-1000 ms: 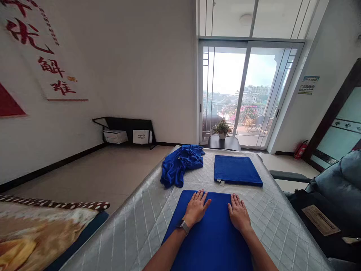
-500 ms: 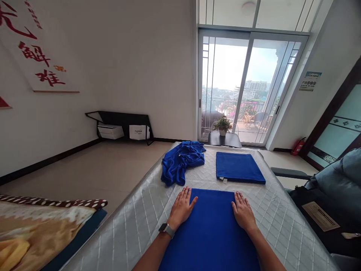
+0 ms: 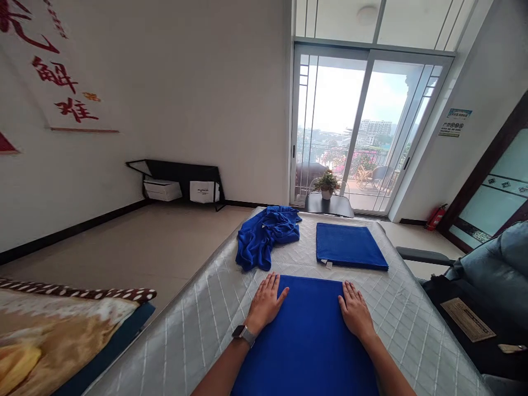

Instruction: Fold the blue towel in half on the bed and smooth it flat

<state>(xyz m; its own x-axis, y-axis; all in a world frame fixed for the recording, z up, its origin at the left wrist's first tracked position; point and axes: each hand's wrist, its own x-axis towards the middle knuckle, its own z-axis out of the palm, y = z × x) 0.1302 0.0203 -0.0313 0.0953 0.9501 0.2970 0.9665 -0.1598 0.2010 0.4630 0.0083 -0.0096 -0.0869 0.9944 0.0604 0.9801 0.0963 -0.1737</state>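
A flat blue towel [image 3: 309, 324] lies in front of me on a silver quilted table [image 3: 198, 324]. My left hand [image 3: 264, 303] rests palm down on the towel's far left corner, fingers spread, a watch on the wrist. My right hand [image 3: 355, 309] lies flat on the far right corner. Neither hand grips anything. Beyond them sits a neatly folded blue towel [image 3: 350, 246] at the far right, and a crumpled blue towel [image 3: 266, 235] at the far left.
A patterned blanket [image 3: 53, 324] lies at the lower left. A dark chair [image 3: 490, 286] stands to the right of the table. A small black table with a potted plant [image 3: 327, 185] stands before the glass sliding door. A black shelf [image 3: 181, 184] sits by the wall.
My left hand slid left from the middle of the towel's far edge to its left corner. My right hand shifted slightly right. Since half a second ago, almost nothing moved.
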